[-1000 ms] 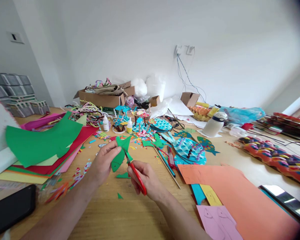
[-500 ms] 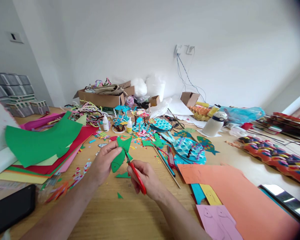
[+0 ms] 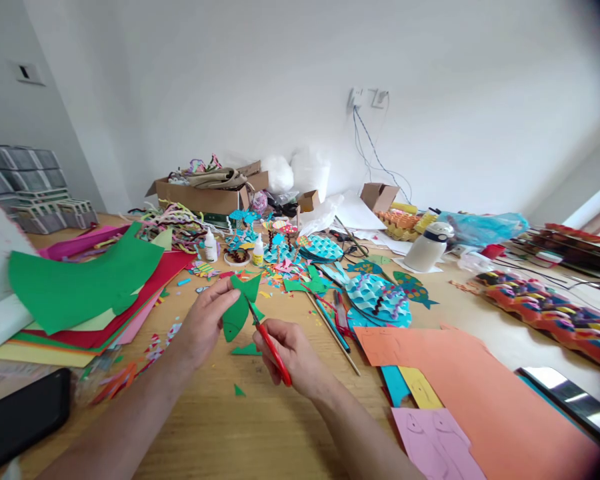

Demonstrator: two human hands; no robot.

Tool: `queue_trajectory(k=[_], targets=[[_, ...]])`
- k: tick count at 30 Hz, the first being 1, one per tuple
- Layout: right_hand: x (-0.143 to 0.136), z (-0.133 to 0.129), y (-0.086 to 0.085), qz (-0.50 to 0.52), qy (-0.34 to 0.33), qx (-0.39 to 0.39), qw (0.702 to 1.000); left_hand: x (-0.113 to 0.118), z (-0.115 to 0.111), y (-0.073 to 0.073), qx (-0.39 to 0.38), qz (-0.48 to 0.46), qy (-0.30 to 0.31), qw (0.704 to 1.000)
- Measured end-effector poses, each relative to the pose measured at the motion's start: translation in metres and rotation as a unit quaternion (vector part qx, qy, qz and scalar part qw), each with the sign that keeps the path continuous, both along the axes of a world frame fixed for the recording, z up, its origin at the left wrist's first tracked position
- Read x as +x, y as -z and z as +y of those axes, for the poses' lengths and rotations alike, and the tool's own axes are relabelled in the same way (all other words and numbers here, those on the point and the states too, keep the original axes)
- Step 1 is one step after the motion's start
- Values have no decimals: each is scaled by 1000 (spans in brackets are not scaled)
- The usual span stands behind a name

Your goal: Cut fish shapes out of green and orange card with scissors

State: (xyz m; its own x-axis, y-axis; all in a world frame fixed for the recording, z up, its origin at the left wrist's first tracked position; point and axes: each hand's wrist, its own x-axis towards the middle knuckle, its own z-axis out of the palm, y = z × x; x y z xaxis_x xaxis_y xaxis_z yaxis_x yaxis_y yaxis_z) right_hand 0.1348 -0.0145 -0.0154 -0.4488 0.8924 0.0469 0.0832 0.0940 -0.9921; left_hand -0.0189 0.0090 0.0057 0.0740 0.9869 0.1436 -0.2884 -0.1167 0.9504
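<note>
Near the middle of the table, my left hand (image 3: 207,320) pinches a green paper fish shape (image 3: 237,316) by its left edge. An eye and a curved line are drawn at its lower end. My right hand (image 3: 291,355) is closed round the red handles of a pair of scissors (image 3: 274,353). The scissor blades meet the right edge of the green paper, close to its tail part. Green paper scraps (image 3: 247,350) lie on the table just below the hands.
Coloured paper sheets (image 3: 87,287) and a black phone (image 3: 25,417) lie on the left. Orange paper (image 3: 445,367) covers the right front. Behind are glue bottles (image 3: 211,247), blue paper crafts (image 3: 375,300), a white bottle (image 3: 427,248) and a cardboard box (image 3: 205,198).
The green paper has turned slightly, and its top has shifted a little to the left with my left hand's fingers. My right hand with the scissors has barely moved.
</note>
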Motion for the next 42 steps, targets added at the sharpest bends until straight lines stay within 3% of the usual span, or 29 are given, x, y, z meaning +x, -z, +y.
queue_trajectory(k=[11, 18, 34, 42], targets=[[2, 2, 3, -34, -10, 27, 999, 0, 2, -4, 17, 10, -33, 999], [-1, 1, 5, -5, -17, -21, 1000, 0, 2, -4, -2, -3, -45, 999], [-9, 0, 9, 90, -10, -62, 994, 10, -5, -1, -43, -67, 10, 997], [-8, 4, 18, 131, -25, -69, 989, 8, -1, 5, -49, -61, 0, 997]])
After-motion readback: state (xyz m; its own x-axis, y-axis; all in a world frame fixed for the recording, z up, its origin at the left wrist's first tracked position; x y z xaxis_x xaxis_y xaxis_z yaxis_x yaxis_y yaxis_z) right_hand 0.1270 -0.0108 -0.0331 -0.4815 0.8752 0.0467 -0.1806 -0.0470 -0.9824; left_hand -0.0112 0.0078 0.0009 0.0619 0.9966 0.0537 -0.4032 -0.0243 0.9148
